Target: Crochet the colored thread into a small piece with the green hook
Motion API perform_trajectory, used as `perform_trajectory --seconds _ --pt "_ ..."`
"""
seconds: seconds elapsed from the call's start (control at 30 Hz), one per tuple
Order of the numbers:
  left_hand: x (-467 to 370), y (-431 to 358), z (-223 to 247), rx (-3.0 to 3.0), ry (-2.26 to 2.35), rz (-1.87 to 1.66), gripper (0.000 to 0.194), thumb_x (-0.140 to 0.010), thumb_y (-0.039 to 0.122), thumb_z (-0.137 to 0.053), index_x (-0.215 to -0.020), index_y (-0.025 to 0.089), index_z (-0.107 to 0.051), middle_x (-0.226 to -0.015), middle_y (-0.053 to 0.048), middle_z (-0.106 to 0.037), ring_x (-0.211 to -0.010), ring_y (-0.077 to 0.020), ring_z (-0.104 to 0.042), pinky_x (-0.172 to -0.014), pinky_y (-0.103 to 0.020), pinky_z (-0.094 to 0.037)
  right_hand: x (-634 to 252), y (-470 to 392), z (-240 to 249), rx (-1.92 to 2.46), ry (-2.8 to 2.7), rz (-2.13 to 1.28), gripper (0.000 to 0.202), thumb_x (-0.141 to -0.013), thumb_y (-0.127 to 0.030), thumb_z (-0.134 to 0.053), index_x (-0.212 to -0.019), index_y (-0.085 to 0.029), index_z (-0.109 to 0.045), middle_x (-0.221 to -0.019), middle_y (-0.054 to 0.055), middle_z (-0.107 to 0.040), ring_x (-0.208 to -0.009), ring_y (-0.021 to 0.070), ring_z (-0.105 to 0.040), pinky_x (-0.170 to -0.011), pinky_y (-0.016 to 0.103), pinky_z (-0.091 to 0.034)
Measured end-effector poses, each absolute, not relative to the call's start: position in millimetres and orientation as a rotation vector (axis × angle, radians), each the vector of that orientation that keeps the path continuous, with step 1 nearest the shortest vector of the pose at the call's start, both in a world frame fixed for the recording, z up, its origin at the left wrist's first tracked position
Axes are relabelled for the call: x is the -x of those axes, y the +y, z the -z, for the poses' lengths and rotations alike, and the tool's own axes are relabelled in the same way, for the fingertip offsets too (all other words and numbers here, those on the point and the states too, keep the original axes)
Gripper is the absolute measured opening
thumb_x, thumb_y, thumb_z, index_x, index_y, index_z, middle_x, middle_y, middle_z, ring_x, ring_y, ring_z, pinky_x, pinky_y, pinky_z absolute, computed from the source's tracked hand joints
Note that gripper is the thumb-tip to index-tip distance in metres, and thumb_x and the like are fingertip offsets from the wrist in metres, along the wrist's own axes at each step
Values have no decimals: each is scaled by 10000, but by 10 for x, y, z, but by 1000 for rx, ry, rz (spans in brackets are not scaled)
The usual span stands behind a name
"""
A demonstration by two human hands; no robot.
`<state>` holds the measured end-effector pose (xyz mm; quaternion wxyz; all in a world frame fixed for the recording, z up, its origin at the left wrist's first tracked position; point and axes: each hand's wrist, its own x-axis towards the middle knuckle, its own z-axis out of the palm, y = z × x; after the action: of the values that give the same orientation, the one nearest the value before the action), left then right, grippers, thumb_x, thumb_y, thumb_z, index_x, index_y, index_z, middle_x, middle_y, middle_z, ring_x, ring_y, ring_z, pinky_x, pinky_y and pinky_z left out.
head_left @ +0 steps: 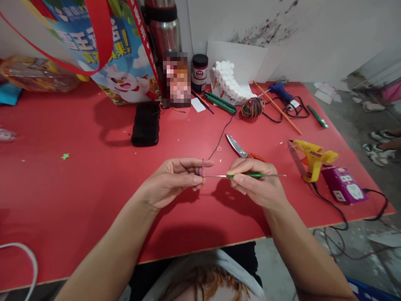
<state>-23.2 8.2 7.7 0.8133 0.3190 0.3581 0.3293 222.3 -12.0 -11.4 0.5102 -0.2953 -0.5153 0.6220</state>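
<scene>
My right hand (255,179) pinches a crochet hook (247,176) by its green grip, and the thin metal shaft points left. The hook's tip meets yarn at the fingertips of my left hand (178,179). That hand pinches the multicoloured yarn (202,167) between thumb and fingers, with strands looped around the raised index finger. From there a dark strand runs up the table to a multicoloured yarn ball (252,107). Just beyond my right hand lie scissors (237,146) with orange handles. The exact stitch at the hook's tip is too small to make out.
A yellow glue gun (313,156) and a purple power socket (343,184) with cords stand at right. Behind are a green cutter (219,102), a white bumpy model (230,81), a dark jar (199,73), a black phone-like object (145,124) and a large printed bag (122,62).
</scene>
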Motion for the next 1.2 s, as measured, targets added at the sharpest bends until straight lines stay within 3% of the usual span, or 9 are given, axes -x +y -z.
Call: perform_trajectory --seconds 0.2,0.53,0.77,1.2 --pt "240 86 -74 -679 753 -654 437 -670 151 -892 -1103 141 -834 -782 -37 -691 -648 -88 -646 -610 -162 -549 -2303 -124 34 813 -1328 -1486 125 -884 -131 -781 -977 -202 -825 -783 16 -697 -526 67 -585 -454 194 -442" --pt "240 106 -57 -705 722 -544 390 -703 132 -860 -1091 158 -839 -765 -56 -732 -587 -99 -647 -591 -204 -550 -2353 -65 -183 982 -1417 -1578 84 -847 -213 -828 -920 -172 -827 -650 9 -672 -494 72 -534 -429 197 -392" --pt "243 91 -58 -731 756 -591 424 -702 143 -887 -1121 165 -830 -810 -62 -735 -681 -124 -683 -663 -218 -571 -2251 -21 -100 872 -1094 -1819 104 -819 -235 -832 -850 -139 -808 -609 18 -657 -463 74 -488 -407 203 -338" --pt "224 64 -37 -710 800 -778 418 -690 144 -925 -1097 190 -838 -823 -81 -798 -749 -156 -748 -707 -212 -587 -2124 -64 -40 850 -950 -1654 90 -800 -234 -852 -831 -166 -801 -600 16 -670 -455 73 -483 -403 197 -352"
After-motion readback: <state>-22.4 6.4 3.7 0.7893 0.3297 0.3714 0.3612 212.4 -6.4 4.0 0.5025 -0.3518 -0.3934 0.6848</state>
